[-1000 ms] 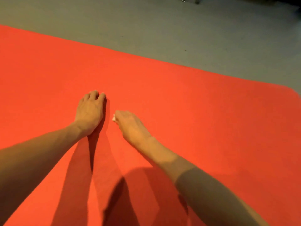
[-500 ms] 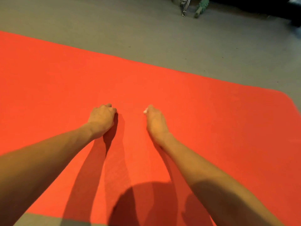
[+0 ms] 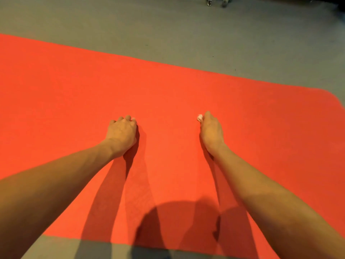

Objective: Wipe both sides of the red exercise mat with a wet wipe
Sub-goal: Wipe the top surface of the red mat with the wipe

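Flat red exercise mat [image 3: 168,90], thin and soft-looking, lies spread on the grey floor [image 3: 130,25], running from the left edge of view to its rounded far-right corner. Its near edge is just in front of the person. Both arms reach out over the mat's middle. Left hand [image 3: 122,135] rests knuckles-down on the mat, fingers curled under, nothing seen in them; probably a brace. Right hand [image 3: 211,131], well to the right of it, has its fingers closed round a small crumpled white wet wipe [image 3: 199,117], which pokes out at the fingertips and sits on or just above the surface; contact cannot be confirmed. Judged step: wiping the upward face. Next move likely calls for steady downward pressure and overlapping strokes toward the unwiped right end, with the mat to be turned over after.
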